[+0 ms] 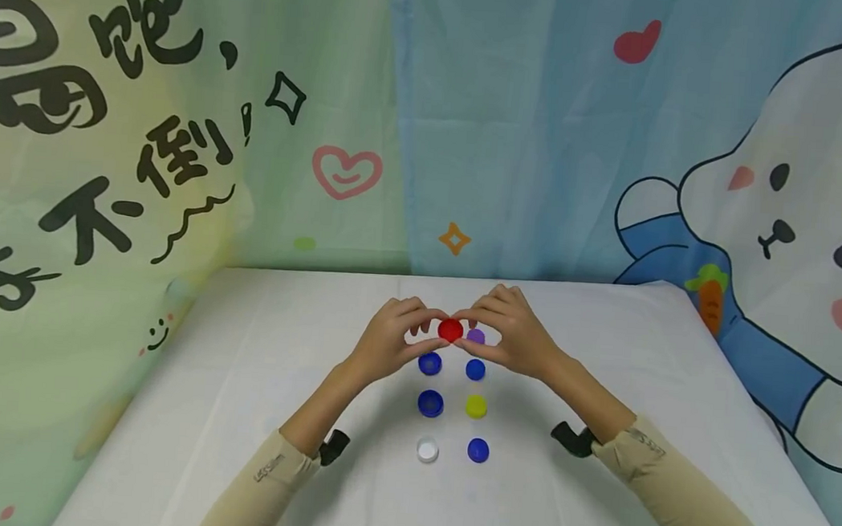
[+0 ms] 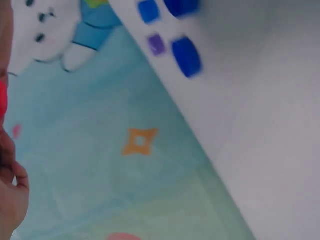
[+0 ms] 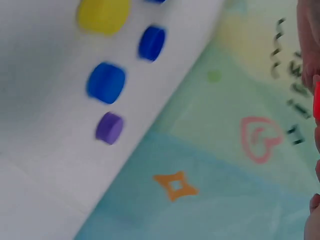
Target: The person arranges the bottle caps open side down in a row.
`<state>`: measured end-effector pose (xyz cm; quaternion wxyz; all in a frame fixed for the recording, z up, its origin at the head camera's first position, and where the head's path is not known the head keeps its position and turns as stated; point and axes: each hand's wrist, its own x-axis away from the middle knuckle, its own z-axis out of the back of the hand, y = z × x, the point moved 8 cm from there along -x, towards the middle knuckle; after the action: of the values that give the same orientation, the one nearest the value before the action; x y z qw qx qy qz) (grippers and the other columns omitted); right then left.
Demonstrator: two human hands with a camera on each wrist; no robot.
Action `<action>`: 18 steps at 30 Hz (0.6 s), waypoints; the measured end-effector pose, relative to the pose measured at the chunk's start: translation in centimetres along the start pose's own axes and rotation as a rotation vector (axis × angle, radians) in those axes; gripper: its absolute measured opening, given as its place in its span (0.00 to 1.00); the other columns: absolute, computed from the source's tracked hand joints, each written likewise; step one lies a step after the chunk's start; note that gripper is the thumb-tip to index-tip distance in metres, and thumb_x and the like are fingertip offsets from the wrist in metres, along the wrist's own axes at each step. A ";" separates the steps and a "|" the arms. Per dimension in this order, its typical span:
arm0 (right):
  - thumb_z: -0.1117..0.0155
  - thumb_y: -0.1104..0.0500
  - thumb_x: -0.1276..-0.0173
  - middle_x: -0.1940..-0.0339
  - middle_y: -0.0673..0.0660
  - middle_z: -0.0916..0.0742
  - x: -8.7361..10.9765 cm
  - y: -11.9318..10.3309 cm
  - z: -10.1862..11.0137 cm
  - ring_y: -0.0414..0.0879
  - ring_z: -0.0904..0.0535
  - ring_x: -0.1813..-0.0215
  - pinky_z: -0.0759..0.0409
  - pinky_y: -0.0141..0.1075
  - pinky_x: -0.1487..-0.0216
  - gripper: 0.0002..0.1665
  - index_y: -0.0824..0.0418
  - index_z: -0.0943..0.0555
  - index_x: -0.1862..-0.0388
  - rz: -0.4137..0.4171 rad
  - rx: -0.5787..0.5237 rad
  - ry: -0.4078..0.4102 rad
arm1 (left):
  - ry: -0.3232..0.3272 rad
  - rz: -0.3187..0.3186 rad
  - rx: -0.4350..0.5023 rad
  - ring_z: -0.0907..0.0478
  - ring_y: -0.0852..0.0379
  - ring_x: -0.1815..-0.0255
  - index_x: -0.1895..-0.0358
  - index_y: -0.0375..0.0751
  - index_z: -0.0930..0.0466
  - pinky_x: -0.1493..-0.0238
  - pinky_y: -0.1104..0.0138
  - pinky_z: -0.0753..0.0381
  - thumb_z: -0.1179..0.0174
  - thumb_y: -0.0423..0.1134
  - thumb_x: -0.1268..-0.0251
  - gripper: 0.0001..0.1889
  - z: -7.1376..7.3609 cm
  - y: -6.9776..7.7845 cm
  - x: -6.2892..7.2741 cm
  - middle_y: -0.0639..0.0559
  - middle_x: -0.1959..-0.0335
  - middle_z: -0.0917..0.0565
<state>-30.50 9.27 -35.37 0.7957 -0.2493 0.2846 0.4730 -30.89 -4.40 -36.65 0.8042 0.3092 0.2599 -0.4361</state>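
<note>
Nearest, well below the red cap [image 1: 450, 330] in the head view, two beige sleeves [image 1: 689, 497] run out of the lower edge; their small dark lettering is too small to read. Closer to the red cap on the white-covered table [image 1: 294, 328] come a white cap [image 1: 427, 450] with a blue cap [image 1: 478, 450], then a hollow-side-up dark blue cap [image 1: 430, 403] with a yellow cap [image 1: 476, 406], then two more blue caps [image 1: 430, 364]. The red cap itself is held up between the left hand [image 1: 393, 338] and the right hand [image 1: 518, 329], thumb and forefinger of each pinching its sides; fingertips cover part of its rim, and which face shows is unclear. In both wrist views it is only a blurred sliver at the edge. Just right of it, a purple cap [image 1: 476, 336] is partly hidden by the right hand. Beyond it hangs a printed curtain [image 1: 466, 121]: to its left, black Chinese characters [image 1: 87, 218], of which 吧, 不 and 倒 are legible, others cut off; to its right, a cropped white cartoon animal [image 1: 800, 214].
</note>
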 end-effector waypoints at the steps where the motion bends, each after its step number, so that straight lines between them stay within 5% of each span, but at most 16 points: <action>1: 0.31 0.47 0.45 0.72 0.48 0.18 0.2 -1.0 0.7 0.44 0.32 0.64 0.40 0.39 0.62 0.18 0.58 0.15 0.60 0.033 -0.008 0.023 | 0.016 -0.027 0.008 0.32 0.60 0.74 0.59 0.42 0.17 0.68 0.70 0.35 0.30 0.44 0.51 0.16 0.5 1.1 0.2 0.55 0.75 0.27; 6: 0.38 0.44 0.39 0.73 0.49 0.18 1.0 -5.1 3.1 0.44 0.31 0.65 0.42 0.37 0.63 0.21 0.60 0.15 0.62 0.156 0.002 0.109 | 0.076 -0.083 0.058 0.32 0.63 0.72 0.59 0.43 0.16 0.65 0.71 0.35 0.30 0.47 0.52 0.17 2.0 4.7 1.0 0.58 0.76 0.26; 10: 0.37 0.45 0.40 0.72 0.50 0.17 1.3 -6.3 4.0 0.45 0.30 0.66 0.41 0.38 0.62 0.20 0.60 0.15 0.62 0.185 0.034 0.134 | 0.093 -0.009 0.151 0.31 0.62 0.72 0.59 0.43 0.16 0.66 0.71 0.34 0.28 0.45 0.54 0.17 1.9 5.2 1.5 0.56 0.76 0.25; 13: 0.37 0.45 0.40 0.72 0.50 0.16 1.6 -6.5 4.2 0.45 0.30 0.66 0.41 0.39 0.62 0.20 0.60 0.15 0.62 0.184 0.049 0.144 | 0.035 0.186 0.338 0.30 0.61 0.73 0.57 0.43 0.16 0.68 0.70 0.32 0.29 0.41 0.52 0.16 1.1 4.3 1.9 0.53 0.76 0.25; 18: 0.37 0.45 0.40 0.71 0.50 0.16 2.1 -6.6 3.9 0.45 0.29 0.66 0.41 0.39 0.63 0.20 0.60 0.15 0.61 0.167 0.071 0.155 | -0.112 0.686 0.705 0.24 0.56 0.67 0.57 0.45 0.15 0.63 0.68 0.26 0.34 0.44 0.45 0.13 -1.2 2.1 3.9 0.54 0.70 0.19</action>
<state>-22.91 10.39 -33.19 0.7373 -0.2323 0.3817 0.5067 -27.38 -4.70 -39.58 0.7605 0.6063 -0.0641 -0.2235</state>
